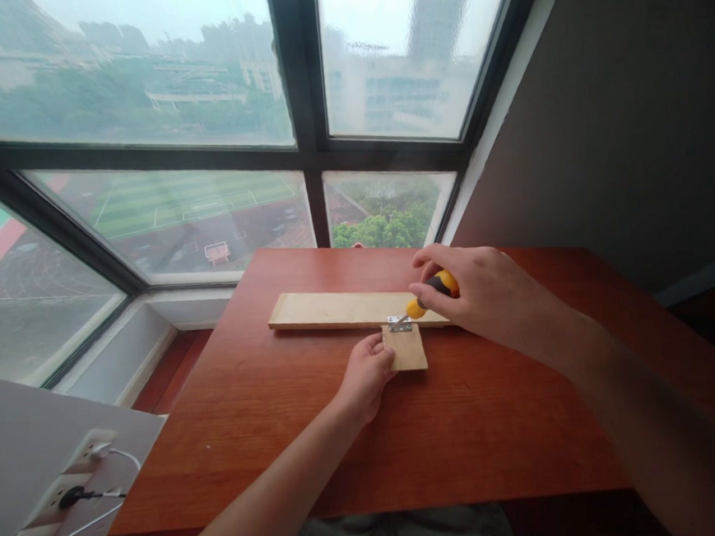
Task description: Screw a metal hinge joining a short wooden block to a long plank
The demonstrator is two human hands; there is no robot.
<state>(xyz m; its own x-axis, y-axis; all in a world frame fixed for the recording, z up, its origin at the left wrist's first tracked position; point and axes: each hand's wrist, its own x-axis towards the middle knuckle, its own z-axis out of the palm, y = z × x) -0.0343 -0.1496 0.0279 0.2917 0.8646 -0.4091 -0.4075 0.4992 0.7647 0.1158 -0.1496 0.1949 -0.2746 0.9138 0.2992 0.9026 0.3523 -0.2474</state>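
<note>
My left hand [367, 373] grips the left edge of a small square wooden piece [409, 351], thumb on its top face. A metal hinge [400, 324] spans the small piece's far edge and the near edge of a long pale wooden board [329, 309], which lies across the table. My right hand [476, 287] is closed round the handle of a yellow and black screwdriver [432, 293]. The screwdriver slants down to the left, and its tip is at the hinge. Whether the tip sits in a screw is too small to tell.
The reddish-brown wooden table [272, 440] reaches towards large windows with dark frames [313, 131]. At the lower left, wall sockets [59, 494] hold a black plug and a white plug with cables. A dark grey wall [599, 117] rises at the right.
</note>
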